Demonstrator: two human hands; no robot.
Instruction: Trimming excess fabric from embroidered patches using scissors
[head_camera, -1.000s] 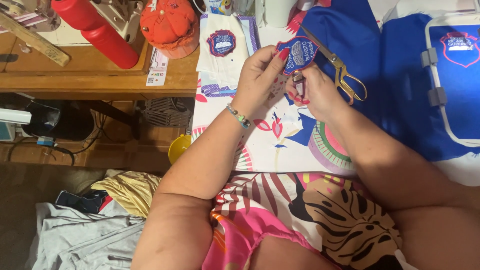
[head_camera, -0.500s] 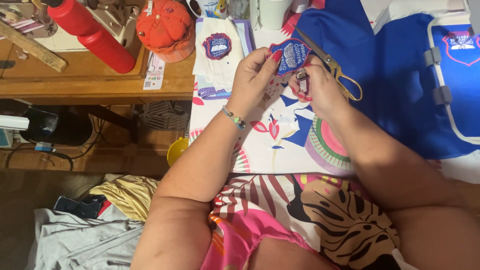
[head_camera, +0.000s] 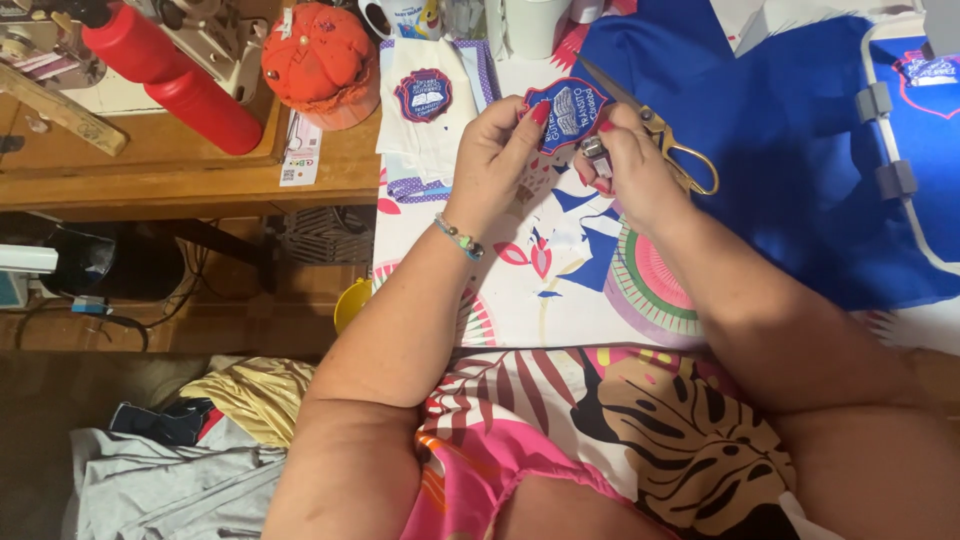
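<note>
My left hand (head_camera: 497, 150) pinches the left edge of a shield-shaped embroidered patch (head_camera: 568, 108), blue with a red border, and holds it up over the patterned tablecloth. My right hand (head_camera: 632, 172) grips a small silver object (head_camera: 593, 152), maybe a lighter, right at the patch's lower edge. Just behind my right hand, gold-handled scissors (head_camera: 690, 160) lie on the blue fabric (head_camera: 790, 150). Small blue and white fabric scraps (head_camera: 575, 240) lie on the cloth under my hands.
A stack of white fabric pieces with a round patch (head_camera: 424, 95) lies left of my hands. On the wooden table (head_camera: 170, 165) stand a red bottle (head_camera: 180, 80) and an orange pincushion (head_camera: 320, 60). A white embroidery hoop (head_camera: 895, 180) rests on the blue fabric at right. Clothes (head_camera: 170, 480) lie on the floor.
Both hands have kept the patch between them. The patch has been turned slightly, and my right hand has come in under its lower edge. The scissors have not moved.
</note>
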